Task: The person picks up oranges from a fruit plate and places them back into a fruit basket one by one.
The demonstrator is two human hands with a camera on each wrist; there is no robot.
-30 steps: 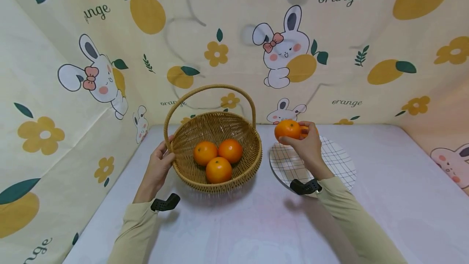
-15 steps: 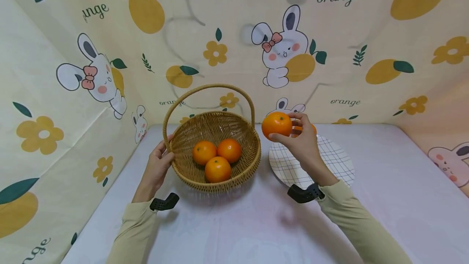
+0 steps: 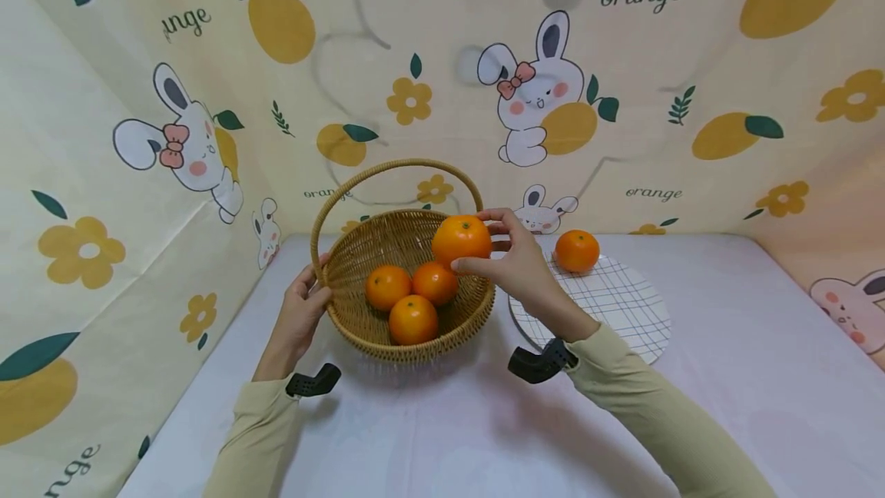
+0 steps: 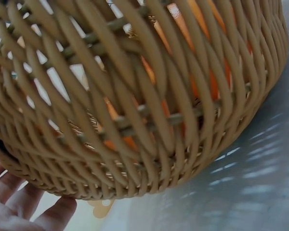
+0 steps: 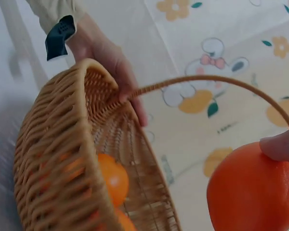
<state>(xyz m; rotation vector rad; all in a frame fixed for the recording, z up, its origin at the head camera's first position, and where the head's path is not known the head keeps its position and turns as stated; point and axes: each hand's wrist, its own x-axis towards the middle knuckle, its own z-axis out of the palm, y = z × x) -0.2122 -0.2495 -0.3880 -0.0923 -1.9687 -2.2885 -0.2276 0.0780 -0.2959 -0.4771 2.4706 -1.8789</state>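
The right hand (image 5: 282,146) holds an orange (image 5: 248,192) under its thumb; near the hand, a wicker basket (image 5: 50,127) has more oranges (image 5: 114,179) inside; across the basket from it, the left hand (image 5: 111,60) grips the rim by the handle's foot; rabbit-printed cloth (image 5: 171,53) shows beyond.

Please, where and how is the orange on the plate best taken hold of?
Probably grip the orange around its widest part, on opposite sides, coming from above: it is round, has no handle, and sits near the far edge of the plate, with nothing covering its top.
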